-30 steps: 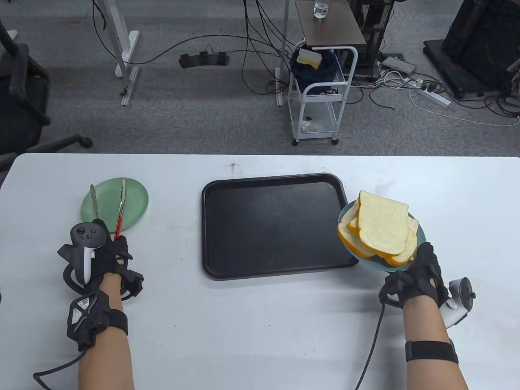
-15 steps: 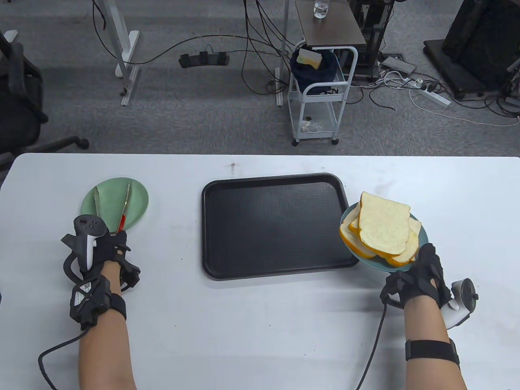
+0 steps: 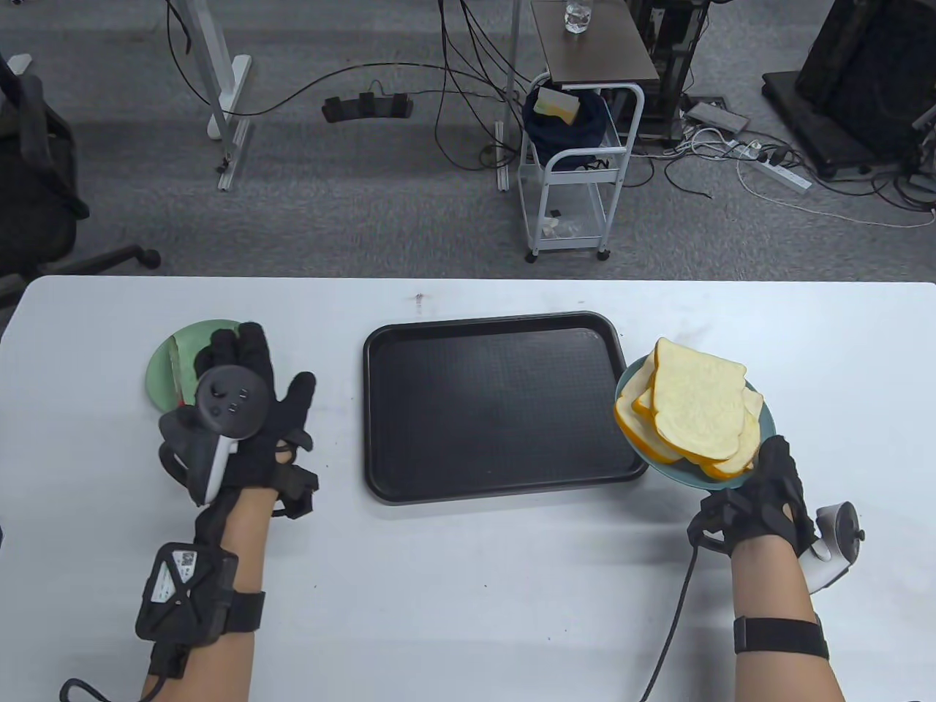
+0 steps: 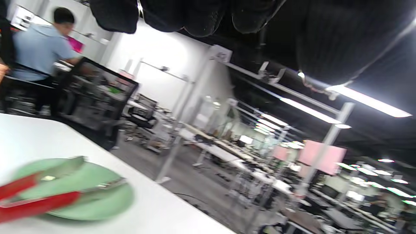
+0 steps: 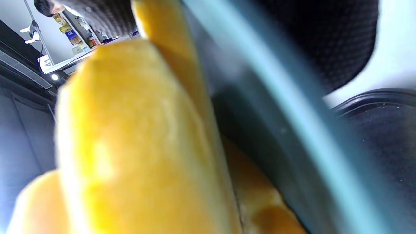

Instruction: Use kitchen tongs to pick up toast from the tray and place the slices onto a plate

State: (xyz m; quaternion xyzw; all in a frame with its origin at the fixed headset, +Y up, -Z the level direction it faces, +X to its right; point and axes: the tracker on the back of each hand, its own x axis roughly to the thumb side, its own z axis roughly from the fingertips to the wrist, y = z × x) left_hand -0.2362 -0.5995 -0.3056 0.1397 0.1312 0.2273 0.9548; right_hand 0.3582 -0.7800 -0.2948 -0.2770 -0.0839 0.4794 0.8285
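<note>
Left hand (image 3: 252, 409) hovers spread and empty over tongs (image 4: 39, 195) on green plate (image 4: 97, 198) at frame left; right hand (image 3: 760, 497) grips tilted toast (image 3: 695, 409) plate (image 3: 764, 420) at right, better levelled so slices don't slide.

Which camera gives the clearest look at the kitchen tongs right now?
The left wrist view: the tongs lie on the green plate, red handles visible, though blurred. In the table view the left hand hides nearly all of them. The right wrist view shows none.

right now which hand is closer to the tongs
Left. The left hand hovers open right over the tongs on the green plate; the right hand holds the toast plate across the tray.
</note>
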